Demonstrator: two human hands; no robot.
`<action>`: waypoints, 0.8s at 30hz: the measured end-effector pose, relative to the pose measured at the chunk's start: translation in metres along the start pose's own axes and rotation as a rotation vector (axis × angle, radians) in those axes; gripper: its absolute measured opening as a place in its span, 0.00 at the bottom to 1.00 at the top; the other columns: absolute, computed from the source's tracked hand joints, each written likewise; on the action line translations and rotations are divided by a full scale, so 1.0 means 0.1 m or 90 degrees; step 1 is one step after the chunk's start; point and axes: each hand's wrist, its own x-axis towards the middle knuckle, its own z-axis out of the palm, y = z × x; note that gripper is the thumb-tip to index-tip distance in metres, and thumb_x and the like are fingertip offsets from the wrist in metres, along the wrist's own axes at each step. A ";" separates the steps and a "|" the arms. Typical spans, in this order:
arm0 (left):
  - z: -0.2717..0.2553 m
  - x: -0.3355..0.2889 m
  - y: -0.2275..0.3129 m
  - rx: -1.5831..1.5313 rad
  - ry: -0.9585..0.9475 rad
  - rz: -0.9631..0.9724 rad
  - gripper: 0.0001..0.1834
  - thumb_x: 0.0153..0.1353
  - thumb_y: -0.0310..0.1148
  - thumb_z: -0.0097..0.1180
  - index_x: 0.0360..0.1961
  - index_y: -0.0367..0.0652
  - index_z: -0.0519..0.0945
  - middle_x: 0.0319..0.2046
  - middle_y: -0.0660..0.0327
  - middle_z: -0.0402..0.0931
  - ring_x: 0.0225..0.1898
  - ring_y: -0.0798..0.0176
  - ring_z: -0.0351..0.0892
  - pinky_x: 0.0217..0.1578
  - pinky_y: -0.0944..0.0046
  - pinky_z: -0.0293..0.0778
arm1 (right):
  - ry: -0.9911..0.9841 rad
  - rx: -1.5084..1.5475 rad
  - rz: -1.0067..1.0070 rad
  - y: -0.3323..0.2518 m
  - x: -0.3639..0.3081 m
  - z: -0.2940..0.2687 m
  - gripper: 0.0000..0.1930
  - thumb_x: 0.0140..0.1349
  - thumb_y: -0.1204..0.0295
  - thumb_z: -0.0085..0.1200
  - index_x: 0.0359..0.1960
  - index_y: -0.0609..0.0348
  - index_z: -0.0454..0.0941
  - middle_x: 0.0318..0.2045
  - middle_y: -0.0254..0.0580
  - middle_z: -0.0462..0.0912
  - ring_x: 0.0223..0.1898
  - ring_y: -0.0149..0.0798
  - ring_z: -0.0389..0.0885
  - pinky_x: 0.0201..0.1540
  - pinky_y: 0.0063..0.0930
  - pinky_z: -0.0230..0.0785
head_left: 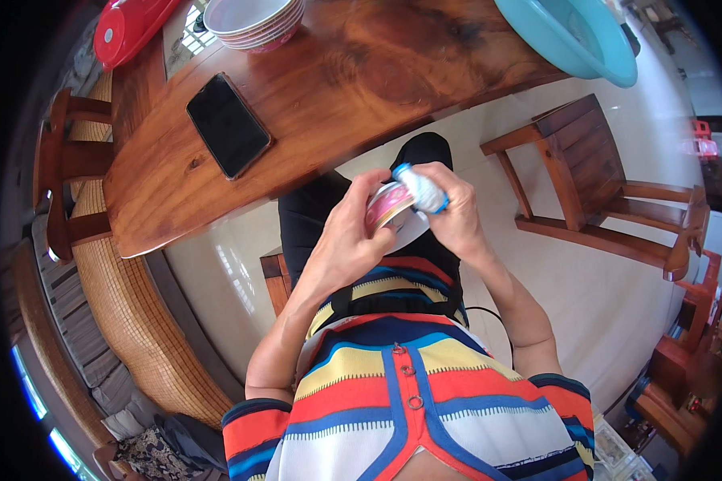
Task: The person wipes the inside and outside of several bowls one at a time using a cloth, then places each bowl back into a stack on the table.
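Over my lap, just off the table's edge, I hold a small white bowl (387,199) with a pink pattern on its outer side. The bowl is tilted, and its side faces up between my hands. My left hand (346,232) grips it, with the thumb and fingers around its left part. In my right hand (460,210) is a bunched white cloth (427,193) with blue edging, pressed against the right side of the bowl. Part of the bowl is hidden behind the cloth and my fingers.
On the wooden table (353,96) lie a dark phone (229,126), a stack of similar bowls (258,30) and a light-blue basin (615,70). A red plastic vessel (130,32) sits at the far left. Wooden chairs stand right (578,164) and left (88,160).
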 end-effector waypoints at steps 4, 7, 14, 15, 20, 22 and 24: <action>0.25 0.04 -0.09 -0.015 0.080 0.030 0.36 0.43 0.16 0.45 0.59 0.43 0.58 0.40 0.55 0.68 0.45 0.60 0.69 0.51 0.66 0.62 | 0.010 -0.394 -0.281 -0.29 0.07 0.07 0.12 0.40 0.78 0.57 0.30 0.55 0.77 0.30 0.39 0.79 0.38 0.46 0.78 0.51 0.48 0.61; 0.28 0.00 -0.14 -0.102 0.152 0.022 0.41 0.42 0.12 0.42 0.62 0.44 0.53 0.39 0.56 0.68 0.43 0.62 0.69 0.47 0.68 0.64 | -0.009 -0.363 -0.239 -0.23 0.14 0.09 0.11 0.40 0.78 0.59 0.29 0.57 0.77 0.25 0.39 0.79 0.33 0.45 0.79 0.42 0.38 0.69; 0.21 -0.01 0.03 -0.309 0.282 0.077 0.42 0.38 0.11 0.35 0.62 0.43 0.54 0.46 0.54 0.65 0.50 0.62 0.67 0.55 0.68 0.60 | 0.068 0.180 0.130 0.19 0.07 0.30 0.07 0.56 0.81 0.54 0.36 0.61 0.79 0.30 0.31 0.82 0.33 0.24 0.77 0.36 0.21 0.71; 0.21 0.00 0.02 -0.330 0.299 0.092 0.41 0.38 0.12 0.34 0.62 0.42 0.54 0.46 0.55 0.65 0.51 0.62 0.66 0.56 0.67 0.59 | 0.095 0.259 0.198 0.19 0.03 0.39 0.07 0.57 0.80 0.53 0.38 0.62 0.79 0.32 0.31 0.81 0.34 0.25 0.77 0.38 0.22 0.70; 0.34 0.11 -0.17 -0.339 0.391 0.223 0.40 0.40 0.16 0.41 0.61 0.40 0.53 0.48 0.54 0.64 0.52 0.60 0.66 0.57 0.64 0.60 | 0.077 0.855 0.639 -0.04 -0.20 0.61 0.13 0.58 0.74 0.53 0.45 0.56 0.74 0.41 0.35 0.77 0.45 0.32 0.76 0.43 0.31 0.70; 0.38 0.10 -0.20 -0.329 0.363 0.194 0.39 0.46 0.18 0.45 0.62 0.41 0.51 0.51 0.54 0.61 0.54 0.60 0.64 0.58 0.62 0.59 | 0.099 0.805 0.651 0.06 -0.19 0.57 0.12 0.56 0.75 0.52 0.43 0.61 0.74 0.38 0.39 0.78 0.40 0.37 0.79 0.39 0.33 0.73; 0.37 0.07 -0.17 -0.286 0.319 0.117 0.39 0.48 0.19 0.48 0.63 0.42 0.49 0.53 0.55 0.59 0.55 0.60 0.62 0.58 0.61 0.58 | 0.069 0.736 0.558 0.14 -0.18 0.44 0.12 0.55 0.78 0.51 0.41 0.67 0.73 0.36 0.44 0.79 0.35 0.38 0.81 0.34 0.34 0.75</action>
